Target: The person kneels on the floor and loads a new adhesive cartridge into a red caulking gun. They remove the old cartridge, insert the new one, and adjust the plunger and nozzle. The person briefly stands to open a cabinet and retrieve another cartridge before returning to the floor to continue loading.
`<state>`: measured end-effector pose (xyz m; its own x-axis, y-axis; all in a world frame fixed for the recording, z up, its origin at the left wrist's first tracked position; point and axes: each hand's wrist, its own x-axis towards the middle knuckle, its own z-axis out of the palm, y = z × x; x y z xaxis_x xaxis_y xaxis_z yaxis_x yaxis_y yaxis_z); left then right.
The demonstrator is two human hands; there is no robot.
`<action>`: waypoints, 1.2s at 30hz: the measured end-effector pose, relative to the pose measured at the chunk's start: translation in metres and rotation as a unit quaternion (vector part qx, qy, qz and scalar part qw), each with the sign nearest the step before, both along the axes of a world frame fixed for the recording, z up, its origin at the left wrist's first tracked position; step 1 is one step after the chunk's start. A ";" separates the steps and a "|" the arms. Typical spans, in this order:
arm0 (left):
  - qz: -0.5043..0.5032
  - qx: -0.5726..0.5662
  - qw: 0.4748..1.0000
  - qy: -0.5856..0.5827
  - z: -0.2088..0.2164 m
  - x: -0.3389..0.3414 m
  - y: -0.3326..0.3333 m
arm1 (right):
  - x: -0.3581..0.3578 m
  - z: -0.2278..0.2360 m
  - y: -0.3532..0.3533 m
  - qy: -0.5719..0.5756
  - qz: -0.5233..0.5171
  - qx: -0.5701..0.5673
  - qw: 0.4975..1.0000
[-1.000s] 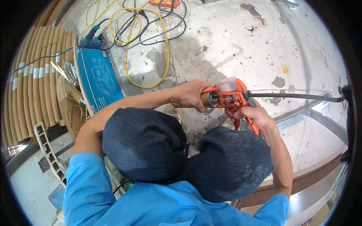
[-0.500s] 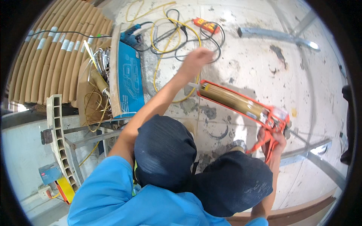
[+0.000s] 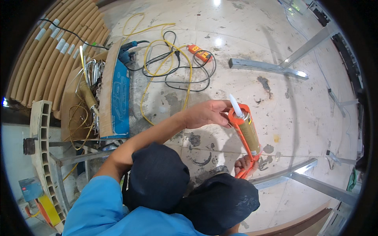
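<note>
My right hand is wrapped round the handle of an orange caulking gun. A gold sealant cartridge lies in its frame, and the white nozzle points up and away from me. My left hand touches the front end of the gun beside the nozzle base, its thumb and fingers closed on the orange rim. Some of the left fingers are hidden behind the gun. Both hands are above the floor, past my dark-trousered knees.
A blue-sided cardboard box with tools stands left, before stacked cardboard rolls. Yellow and black cables lie looped by an orange power strip. Metal frame bars rest on the floor at right; a metal stand is near left.
The gun has swung from pointing left to pointing up and away. My left hand has come down and right from above the cables onto its front end.
</note>
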<state>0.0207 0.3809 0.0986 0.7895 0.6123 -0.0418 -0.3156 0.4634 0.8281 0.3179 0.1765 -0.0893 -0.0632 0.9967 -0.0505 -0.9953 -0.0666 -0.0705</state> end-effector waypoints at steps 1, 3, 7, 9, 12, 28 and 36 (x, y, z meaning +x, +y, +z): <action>-0.006 0.034 0.999 0.019 0.008 0.003 -0.002 | -0.003 -0.003 0.002 0.015 0.016 0.012 1.000; -0.003 0.056 0.997 0.043 0.019 0.003 -0.006 | -0.005 -0.006 0.005 0.022 0.034 0.019 0.999; 0.013 0.047 0.998 0.029 0.025 0.002 -0.013 | -0.003 -0.004 0.006 -0.048 0.009 0.000 0.999; 0.042 0.059 0.997 0.020 0.023 0.003 -0.015 | -0.002 -0.003 0.005 -0.101 -0.012 -0.015 0.995; 0.135 0.077 0.987 0.051 0.015 0.010 -0.019 | -0.008 -0.002 0.004 -0.145 -0.031 -0.030 0.989; 0.283 -0.072 0.955 -0.044 -0.012 -0.011 -0.005 | -0.067 0.099 0.010 -0.754 0.377 -0.035 0.537; 0.156 -0.024 0.985 -0.066 -0.007 0.009 -0.018 | -0.099 0.212 0.125 -0.879 -0.096 0.144 0.444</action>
